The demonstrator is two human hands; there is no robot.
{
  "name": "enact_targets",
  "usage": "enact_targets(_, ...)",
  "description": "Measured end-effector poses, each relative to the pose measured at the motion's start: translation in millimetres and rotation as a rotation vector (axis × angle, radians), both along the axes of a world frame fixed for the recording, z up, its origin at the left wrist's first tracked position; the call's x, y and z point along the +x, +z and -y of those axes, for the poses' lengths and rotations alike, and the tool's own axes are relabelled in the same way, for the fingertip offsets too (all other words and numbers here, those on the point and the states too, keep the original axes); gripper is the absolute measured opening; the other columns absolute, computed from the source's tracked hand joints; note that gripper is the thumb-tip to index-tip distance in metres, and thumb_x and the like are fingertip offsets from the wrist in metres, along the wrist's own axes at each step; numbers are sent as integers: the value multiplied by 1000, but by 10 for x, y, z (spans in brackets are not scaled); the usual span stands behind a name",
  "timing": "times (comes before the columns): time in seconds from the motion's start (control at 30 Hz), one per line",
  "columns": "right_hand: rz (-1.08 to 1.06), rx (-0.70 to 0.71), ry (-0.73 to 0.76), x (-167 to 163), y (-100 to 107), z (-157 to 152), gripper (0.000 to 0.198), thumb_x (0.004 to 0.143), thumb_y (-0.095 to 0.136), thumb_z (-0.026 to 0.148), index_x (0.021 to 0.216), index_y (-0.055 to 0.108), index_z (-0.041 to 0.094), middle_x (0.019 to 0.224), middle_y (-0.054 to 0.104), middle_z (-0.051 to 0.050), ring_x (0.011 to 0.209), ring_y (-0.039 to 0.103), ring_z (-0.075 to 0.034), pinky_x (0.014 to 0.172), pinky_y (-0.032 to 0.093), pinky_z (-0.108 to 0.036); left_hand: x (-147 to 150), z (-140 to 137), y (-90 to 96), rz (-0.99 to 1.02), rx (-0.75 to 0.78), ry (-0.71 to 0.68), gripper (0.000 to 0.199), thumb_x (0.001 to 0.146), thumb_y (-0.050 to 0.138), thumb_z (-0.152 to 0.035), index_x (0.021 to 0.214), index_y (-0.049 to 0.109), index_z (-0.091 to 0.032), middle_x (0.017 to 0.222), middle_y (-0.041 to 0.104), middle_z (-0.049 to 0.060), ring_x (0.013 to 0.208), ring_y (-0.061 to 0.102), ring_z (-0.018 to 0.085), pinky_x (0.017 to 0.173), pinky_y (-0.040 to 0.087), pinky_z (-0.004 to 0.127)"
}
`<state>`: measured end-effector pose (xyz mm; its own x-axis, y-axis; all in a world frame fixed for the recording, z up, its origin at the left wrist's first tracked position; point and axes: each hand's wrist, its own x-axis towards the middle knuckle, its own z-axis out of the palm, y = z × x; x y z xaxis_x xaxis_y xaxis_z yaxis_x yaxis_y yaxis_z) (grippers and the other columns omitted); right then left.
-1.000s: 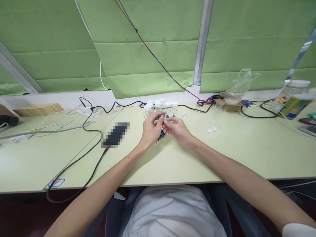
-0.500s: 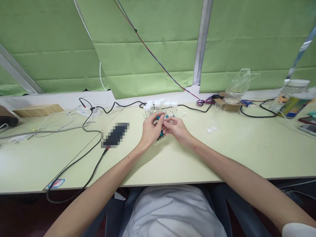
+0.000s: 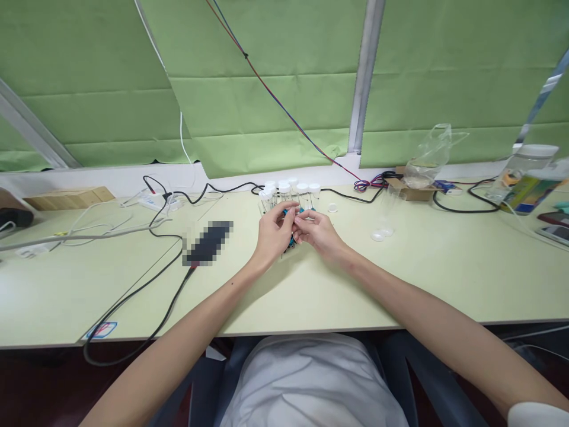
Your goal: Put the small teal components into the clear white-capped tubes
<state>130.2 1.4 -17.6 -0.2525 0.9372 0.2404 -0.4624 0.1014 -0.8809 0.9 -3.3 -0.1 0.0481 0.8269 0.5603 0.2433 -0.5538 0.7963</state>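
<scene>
My left hand (image 3: 274, 232) and my right hand (image 3: 319, 232) meet at the middle of the table, fingertips pinched together. What lies between the fingers is hidden and too small to name. Under and behind the fingers show small blue-and-black pieces (image 3: 291, 242), partly covered by my hands. Just beyond stands a cluster of several clear vials with white caps (image 3: 302, 188). To the right of the vials a loose white cap (image 3: 332, 207) lies on the table.
Clear tubes with round pale ends (image 3: 381, 233) lie to the right. Farther right are a cardboard box (image 3: 415, 193) with a plastic bag (image 3: 429, 160) and a clear jar (image 3: 531, 157). On the left are a blurred-out dark device (image 3: 208, 244), black cables (image 3: 137, 287) and a power strip (image 3: 157, 200).
</scene>
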Motion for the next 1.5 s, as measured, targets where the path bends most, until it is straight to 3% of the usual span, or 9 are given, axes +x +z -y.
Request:
enact_targets(0.47, -18, -22, -21, 12, 11, 11, 44, 59, 89, 46, 76, 61, 17, 65, 66, 0, 54, 60, -11, 52, 47, -25, -28, -18, -23, -11, 29, -17, 22, 93, 58, -35, 105, 70, -20, 107, 75, 9, 98, 71, 21, 83, 57, 32)
enact_targets(0.83, 82, 65, -23, -35, -9, -6, 47, 59, 88, 51, 73, 56, 19, 57, 64, 1, 50, 61, -13, 49, 46, -25, -16, -20, -25, -4, -13, 9, 27, 90, 62, -42, 104, 72, -22, 99, 74, 7, 76, 70, 19, 57, 55, 26)
enact_targets(1.1, 21, 38, -25, -24, -1, -10, 48, 56, 89, 50, 74, 58, 18, 58, 64, 1, 48, 59, -12, 47, 44, -25, 1, 17, 16, 1, -6, -1, 21, 90, 60, -35, 101, 71, -22, 101, 75, 7, 91, 72, 22, 68, 59, 30)
enact_targets(1.5, 25, 25, -34, -18, 5, 9, 48, 56, 90, 50, 74, 59, 17, 60, 66, 0, 50, 60, -12, 49, 45, -25, -19, 13, 21, -27, 3, -5, 23, 92, 57, -32, 105, 71, -19, 107, 74, 8, 92, 71, 19, 76, 56, 28)
